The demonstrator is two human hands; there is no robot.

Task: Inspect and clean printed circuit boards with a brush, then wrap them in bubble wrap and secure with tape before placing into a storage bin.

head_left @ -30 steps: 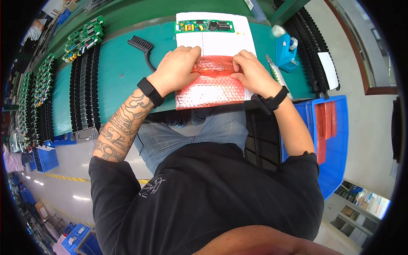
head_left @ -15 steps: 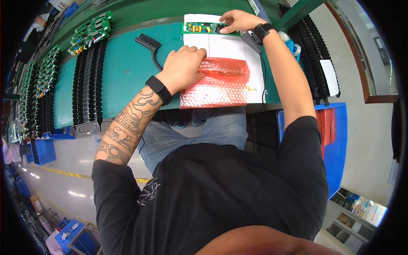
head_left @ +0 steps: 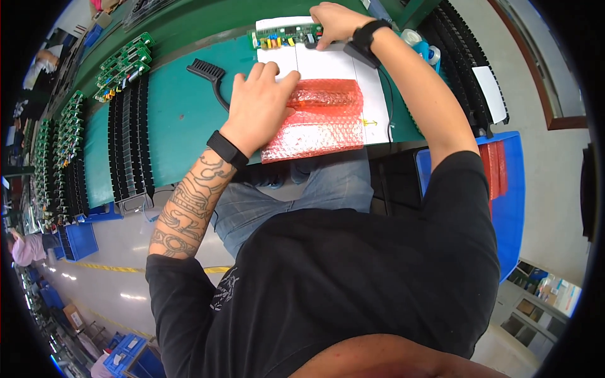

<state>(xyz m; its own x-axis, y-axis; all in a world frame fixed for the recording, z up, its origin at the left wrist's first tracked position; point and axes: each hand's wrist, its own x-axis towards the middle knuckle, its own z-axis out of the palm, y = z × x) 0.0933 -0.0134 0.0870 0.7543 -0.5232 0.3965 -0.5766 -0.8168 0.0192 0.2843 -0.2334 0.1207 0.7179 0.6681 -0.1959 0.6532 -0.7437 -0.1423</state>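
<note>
A green bench (head_left: 173, 101) spreads beneath the fingers of both hands and runs well out to their left. A person (head_left: 340, 271) in a black T-shirt is at its near edge, both arms stretched over it. Right of the right fingers and nearer the body, a blue bin (head_left: 512, 195) holds red packets (head_left: 496, 167). Well left of the left fingers stands a ribbed black rack (head_left: 129, 138), with green panels (head_left: 129, 60) crowded with parts at its far end. White paper (head_left: 377, 107) lies below the right fingers. On it, a red bubble-wrap pouch (head_left: 321, 123) lies flat, just right of the left fingers, reaching the bench's near edge. The left hand (head_left: 258, 101) rests at the pouch's left edge, fingers spread apart, thumb touching the wrap. The right hand (head_left: 340, 25) reaches farther out, over the right end of a circuit board (head_left: 285, 38) that lies beyond the left fingertips. Its blurred thumb and fingers are at the board; whether they clamp it cannot be told. A black brush (head_left: 211, 70) lies left of the left fingers. A tape dispenser (head_left: 423, 49) sits right of the right fingers, partly behind the forearm. A black wristband (head_left: 227, 150) circles the left wrist.
</note>
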